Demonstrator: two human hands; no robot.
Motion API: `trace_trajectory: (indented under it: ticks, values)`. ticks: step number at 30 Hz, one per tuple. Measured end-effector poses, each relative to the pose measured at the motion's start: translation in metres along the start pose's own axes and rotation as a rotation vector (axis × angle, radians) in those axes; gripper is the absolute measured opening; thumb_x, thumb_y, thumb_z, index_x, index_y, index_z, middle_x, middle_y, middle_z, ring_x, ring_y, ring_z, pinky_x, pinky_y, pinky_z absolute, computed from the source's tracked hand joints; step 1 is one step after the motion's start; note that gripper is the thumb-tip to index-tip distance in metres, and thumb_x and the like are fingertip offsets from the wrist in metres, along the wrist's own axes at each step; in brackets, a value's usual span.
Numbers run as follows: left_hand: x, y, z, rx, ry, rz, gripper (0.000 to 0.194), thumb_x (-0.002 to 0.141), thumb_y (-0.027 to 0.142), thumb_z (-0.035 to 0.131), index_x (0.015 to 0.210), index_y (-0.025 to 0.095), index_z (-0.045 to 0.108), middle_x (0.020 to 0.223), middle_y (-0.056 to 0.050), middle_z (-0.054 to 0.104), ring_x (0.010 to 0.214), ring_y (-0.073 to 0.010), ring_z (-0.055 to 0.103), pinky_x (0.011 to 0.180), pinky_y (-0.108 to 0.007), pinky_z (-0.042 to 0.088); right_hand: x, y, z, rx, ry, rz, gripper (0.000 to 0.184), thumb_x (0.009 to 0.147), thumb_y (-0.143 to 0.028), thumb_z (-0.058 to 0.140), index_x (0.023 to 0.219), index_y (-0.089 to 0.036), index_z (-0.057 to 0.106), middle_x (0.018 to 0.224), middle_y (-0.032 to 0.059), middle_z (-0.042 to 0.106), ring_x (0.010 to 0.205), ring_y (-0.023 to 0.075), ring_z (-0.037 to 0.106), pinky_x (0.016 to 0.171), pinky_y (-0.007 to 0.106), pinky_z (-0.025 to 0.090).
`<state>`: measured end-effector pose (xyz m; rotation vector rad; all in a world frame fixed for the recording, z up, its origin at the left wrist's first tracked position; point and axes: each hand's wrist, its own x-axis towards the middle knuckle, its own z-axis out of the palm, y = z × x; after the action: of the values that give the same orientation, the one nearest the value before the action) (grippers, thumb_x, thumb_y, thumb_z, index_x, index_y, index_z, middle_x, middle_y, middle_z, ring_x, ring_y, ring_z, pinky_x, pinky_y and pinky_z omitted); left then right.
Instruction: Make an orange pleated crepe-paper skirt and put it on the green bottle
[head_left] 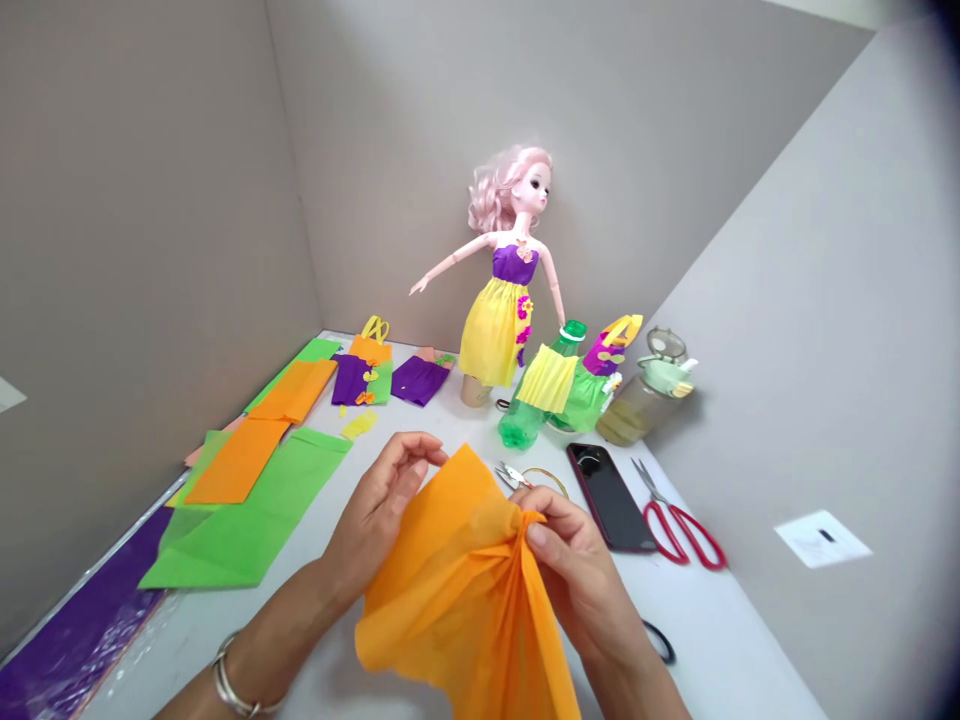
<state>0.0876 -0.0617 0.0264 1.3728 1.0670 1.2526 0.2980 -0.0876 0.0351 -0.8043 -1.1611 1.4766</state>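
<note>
My right hand (574, 560) pinches a sheet of orange crepe-like material (442, 590) between thumb and fingers. Folds bunch together at that pinch and fan out below it. Along the sheet's left edge is my left hand (386, 500), its fingers loosely bent and apart, the palm partly behind the orange material. Just beyond the sheet lie small snips (512, 474) and a thin yellow ring (547, 478), partly covered by my right hand.
A pink-haired doll (499, 330) stands at the back, beside a green bottle (525, 420) wrapped in yellow. Rightward are a lidded jar (637, 405), a phone (607, 500) and red-handled scissors (679, 530). Green sheets (255, 540), orange strips (240, 460) and small doll clothes (420, 382) lie leftward.
</note>
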Motion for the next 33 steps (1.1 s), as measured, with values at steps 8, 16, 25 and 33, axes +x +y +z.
trace_trajectory:
  ticks: [8,16,25,33]
  values:
    - [-0.010,0.003,0.007,0.159,-0.184,-0.007,0.058,0.078,0.044,0.079,0.125,0.030,0.047,0.149,-0.005,0.042,0.136,-0.0293,0.040,0.111,-0.042,0.035,0.000,0.005,-0.001,-0.131,0.038,0.019,0.014,0.086,-0.035,0.074,0.084,-0.022,0.070,0.088,0.0021,0.067,0.084,0.0159,0.060,0.078,0.026,0.047]
    - [0.000,-0.011,0.002,0.102,0.366,0.251,0.026,0.091,0.021,0.061,0.115,0.026,0.051,0.111,-0.003,0.058,0.112,-0.0191,0.054,0.105,-0.037,0.038,0.000,0.004,0.001,-0.080,0.066,0.019,0.015,0.086,-0.036,0.074,0.083,-0.022,0.069,0.087,0.0007,0.065,0.085,0.0155,0.058,0.079,0.026,0.045]
    - [-0.011,-0.004,0.010,0.054,-0.171,0.168,0.029,0.084,0.033,0.076,0.101,0.024,0.054,0.113,-0.002,0.057,0.115,-0.0203,0.052,0.101,-0.030,0.038,-0.001,0.004,0.001,-0.030,0.013,0.046,0.012,0.086,-0.035,0.075,0.083,-0.024,0.069,0.100,0.0017,0.069,0.095,0.0173,0.061,0.085,0.027,0.045]
    - [-0.005,0.004,0.007,-0.088,-0.257,0.033,0.020,0.095,0.036,0.061,0.083,0.020,0.061,0.095,-0.001,0.059,0.094,-0.0169,0.056,0.090,-0.027,0.040,-0.003,0.001,0.002,0.046,-0.049,0.068,0.014,0.082,-0.035,0.077,0.082,-0.023,0.070,0.095,0.0028,0.071,0.090,0.0173,0.061,0.082,0.028,0.044]
